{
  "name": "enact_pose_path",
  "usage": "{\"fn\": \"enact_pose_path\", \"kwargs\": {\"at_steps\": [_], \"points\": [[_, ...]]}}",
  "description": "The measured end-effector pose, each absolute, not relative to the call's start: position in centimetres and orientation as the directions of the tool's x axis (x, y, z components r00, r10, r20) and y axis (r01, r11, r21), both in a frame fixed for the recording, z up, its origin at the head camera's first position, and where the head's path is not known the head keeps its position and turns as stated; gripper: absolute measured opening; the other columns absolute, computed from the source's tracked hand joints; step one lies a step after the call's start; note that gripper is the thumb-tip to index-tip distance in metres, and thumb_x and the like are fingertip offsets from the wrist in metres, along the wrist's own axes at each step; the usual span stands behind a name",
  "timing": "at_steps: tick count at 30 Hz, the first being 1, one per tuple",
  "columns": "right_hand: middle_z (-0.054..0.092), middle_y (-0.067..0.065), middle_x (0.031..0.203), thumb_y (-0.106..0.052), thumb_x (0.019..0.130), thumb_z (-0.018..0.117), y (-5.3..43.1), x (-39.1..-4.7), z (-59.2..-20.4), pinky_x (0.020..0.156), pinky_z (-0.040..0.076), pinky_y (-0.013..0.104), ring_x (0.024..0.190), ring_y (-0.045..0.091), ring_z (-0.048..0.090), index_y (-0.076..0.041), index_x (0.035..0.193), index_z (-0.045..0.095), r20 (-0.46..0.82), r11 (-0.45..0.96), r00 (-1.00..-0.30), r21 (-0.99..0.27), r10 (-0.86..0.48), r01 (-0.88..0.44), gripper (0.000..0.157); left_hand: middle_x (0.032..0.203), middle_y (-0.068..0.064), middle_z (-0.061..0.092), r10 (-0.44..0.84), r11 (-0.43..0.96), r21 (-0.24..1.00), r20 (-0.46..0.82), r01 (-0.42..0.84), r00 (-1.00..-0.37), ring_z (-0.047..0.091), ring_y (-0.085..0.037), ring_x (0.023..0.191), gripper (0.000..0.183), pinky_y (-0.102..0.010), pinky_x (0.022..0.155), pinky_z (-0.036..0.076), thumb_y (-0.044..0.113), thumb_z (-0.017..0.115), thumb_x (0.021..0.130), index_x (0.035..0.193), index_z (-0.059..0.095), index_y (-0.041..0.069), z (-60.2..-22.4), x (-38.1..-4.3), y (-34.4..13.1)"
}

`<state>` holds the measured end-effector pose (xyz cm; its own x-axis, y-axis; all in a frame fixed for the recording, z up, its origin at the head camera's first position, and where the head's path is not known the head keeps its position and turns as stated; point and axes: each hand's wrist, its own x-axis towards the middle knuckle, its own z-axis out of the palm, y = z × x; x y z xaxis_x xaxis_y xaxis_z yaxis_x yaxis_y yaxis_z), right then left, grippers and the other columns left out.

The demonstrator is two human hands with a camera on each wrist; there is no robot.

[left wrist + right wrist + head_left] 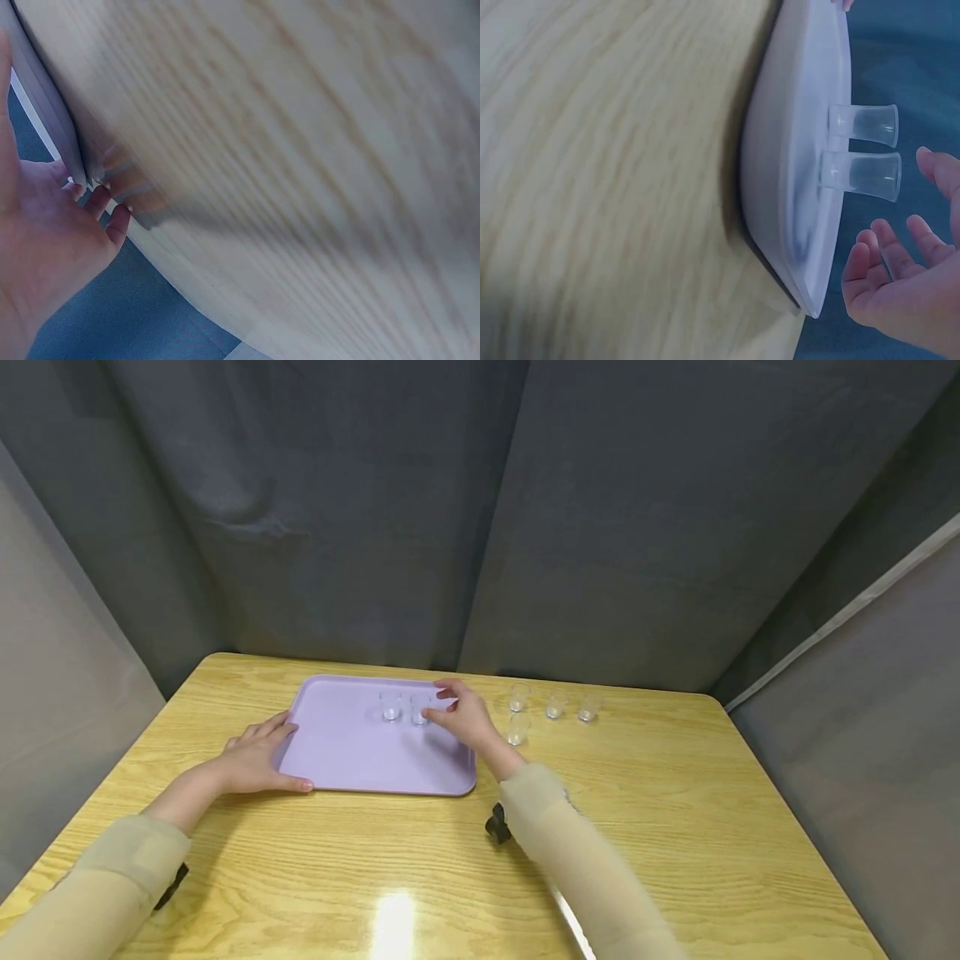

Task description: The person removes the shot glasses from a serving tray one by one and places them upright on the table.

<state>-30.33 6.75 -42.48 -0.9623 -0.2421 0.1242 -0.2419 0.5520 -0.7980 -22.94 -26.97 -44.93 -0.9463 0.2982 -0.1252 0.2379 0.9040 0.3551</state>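
Observation:
A lilac tray (352, 756) lies on the wooden table. Two small clear cups (876, 124) stand upright on it, side by side, towards its back right. Beside the right-hand cup (418, 713) is my right hand (467, 718), thumb and fingers spread apart. In the right wrist view a gap shows between this hand (911, 289) and both cups. My left hand (251, 762) rests against the tray's front left corner, thumb along the front rim and fingers at the left rim. The left wrist view shows those fingertips (118, 221) low by the tray edge (56, 112).
Several more clear cups (555, 705) stand on the table (660, 793) right of the tray, one of them (518, 728) nearer to me. Dark grey curtains (360, 527) hang behind the table. Light grey panels (60, 585) flank it.

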Motion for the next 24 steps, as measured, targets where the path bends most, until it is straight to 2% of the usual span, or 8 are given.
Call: {"fn": "enact_pose_path", "kwargs": {"at_steps": [9,17,24], "points": [[0.063,0.016,0.115,-0.016,0.081,0.074,5.6,-30.8,-43.8,0.077,0.047,0.032,0.089,0.028,0.058,-0.005,0.13,0.053,0.153,0.592,-0.949,-0.75,-0.276,-0.294,0.054,0.155,-0.024,0.01,0.302,0.901,0.361,-0.129,0.24,-0.944,0.016,-0.051,0.133,0.118,-0.071,0.095,0.018,0.074,0.066,0.065,0.145,0.027,-0.003,-44.9,-22.8,-27.0],[0.064,0.013,0.109,-0.014,0.081,0.074,4.7,-31.1,-44.2,0.074,0.046,0.028,0.082,0.019,0.056,-0.008,0.128,0.054,0.159,0.619,-0.946,-0.723,-0.283,-0.307,0.051,0.154,-0.025,0.01,0.302,0.903,0.357,-0.132,0.239,-0.944,0.016,-0.051,0.133,0.118,-0.071,0.096,0.018,0.074,0.066,0.066,0.145,0.027,-0.004,-44.8,-22.7,-27.2],[0.065,0.012,0.106,-0.013,0.083,0.072,4.2,-31.2,-44.4,0.077,0.048,0.03,0.086,0.021,0.059,-0.007,0.12,0.058,0.159,0.636,-0.954,-0.716,-0.253,-0.288,0.04,0.154,-0.025,0.009,0.299,0.903,0.359,-0.132,0.235,-0.945,0.016,-0.051,0.133,0.118,-0.072,0.096,0.017,0.074,0.066,0.065,0.145,0.027,-0.003,-44.9,-22.8,-27.2]]}}
